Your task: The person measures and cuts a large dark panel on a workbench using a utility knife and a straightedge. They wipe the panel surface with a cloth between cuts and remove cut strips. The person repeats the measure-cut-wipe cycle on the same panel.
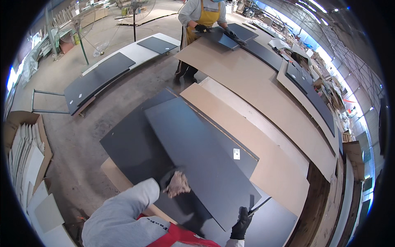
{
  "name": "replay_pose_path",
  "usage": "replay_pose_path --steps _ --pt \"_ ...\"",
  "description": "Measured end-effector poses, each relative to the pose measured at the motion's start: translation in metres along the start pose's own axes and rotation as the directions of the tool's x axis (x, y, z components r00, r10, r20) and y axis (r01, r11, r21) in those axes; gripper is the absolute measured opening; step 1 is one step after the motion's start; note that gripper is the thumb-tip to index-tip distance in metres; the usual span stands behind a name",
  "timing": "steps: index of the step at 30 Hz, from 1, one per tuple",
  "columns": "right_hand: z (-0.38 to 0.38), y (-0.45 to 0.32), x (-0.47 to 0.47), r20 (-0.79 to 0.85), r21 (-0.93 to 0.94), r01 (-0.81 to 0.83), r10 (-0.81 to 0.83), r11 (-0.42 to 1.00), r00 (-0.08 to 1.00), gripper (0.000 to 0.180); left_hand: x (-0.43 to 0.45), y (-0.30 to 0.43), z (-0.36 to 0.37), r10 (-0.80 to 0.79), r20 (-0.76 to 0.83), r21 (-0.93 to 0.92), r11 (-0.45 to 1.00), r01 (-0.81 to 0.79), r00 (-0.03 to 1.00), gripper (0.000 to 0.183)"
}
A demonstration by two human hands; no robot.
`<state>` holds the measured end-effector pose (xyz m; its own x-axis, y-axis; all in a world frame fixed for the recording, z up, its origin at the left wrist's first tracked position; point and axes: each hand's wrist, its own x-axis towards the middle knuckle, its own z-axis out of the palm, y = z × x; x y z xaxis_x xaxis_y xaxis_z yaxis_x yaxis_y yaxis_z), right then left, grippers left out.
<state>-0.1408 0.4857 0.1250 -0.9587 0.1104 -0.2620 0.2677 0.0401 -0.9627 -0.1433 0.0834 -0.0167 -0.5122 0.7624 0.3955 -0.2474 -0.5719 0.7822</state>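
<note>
A long dark grey panel (197, 136) lies at a slant before me, over a larger dark panel (132, 145). My left hand (167, 179), in a dark glove, holds a crumpled beige rag (179, 185) by the long panel's left edge. The rag hides part of the fingers. At the panel's near right corner is my right hand (241, 223), gloved in black, closed around a slim dark tool (259, 206); its exact kind I cannot tell. A white printed label (236, 153) sticks to a dark panel beneath, right of the long one.
Across the brown boards (240, 68), a person in a yellow apron (210, 14) handles a dark panel (226, 40) with gloved hands. A trolley (49, 102) bearing dark panels stands left. Below it sits a cardboard box (46, 145) of white sheets. Wire-cage fans stand behind.
</note>
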Motion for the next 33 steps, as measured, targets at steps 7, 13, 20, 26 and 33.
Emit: replay_pose_path --steps 7,13,20,26,33 --pt "-0.098 0.033 -0.059 0.12 0.008 0.013 -0.014 1.0 0.993 0.04 0.005 -0.047 0.231 -0.293 -0.884 -0.183 0.934 0.305 0.365 0.035" --pt "-0.144 0.031 -0.085 0.127 0.061 -0.059 0.051 0.996 0.991 0.028 0.05 -0.054 0.282 -0.307 -0.787 0.536 0.087 0.839 0.535 0.039" --pt "-0.213 0.039 -0.055 0.104 -0.332 -0.11 0.152 0.937 0.983 0.022 0.054 -0.087 0.312 -0.345 -0.895 -0.223 0.895 0.387 0.283 0.027" --pt "-0.227 0.064 -0.052 -0.071 -0.272 -0.027 0.008 0.962 0.997 0.038 0.012 -0.002 0.313 -0.195 -0.921 0.005 0.859 0.512 0.336 0.034" --pt "-0.15 0.053 -0.108 -0.013 -0.238 -0.102 0.102 0.966 0.995 0.039 -0.008 0.065 0.29 0.073 -0.997 0.071 0.988 -0.138 0.006 0.035"
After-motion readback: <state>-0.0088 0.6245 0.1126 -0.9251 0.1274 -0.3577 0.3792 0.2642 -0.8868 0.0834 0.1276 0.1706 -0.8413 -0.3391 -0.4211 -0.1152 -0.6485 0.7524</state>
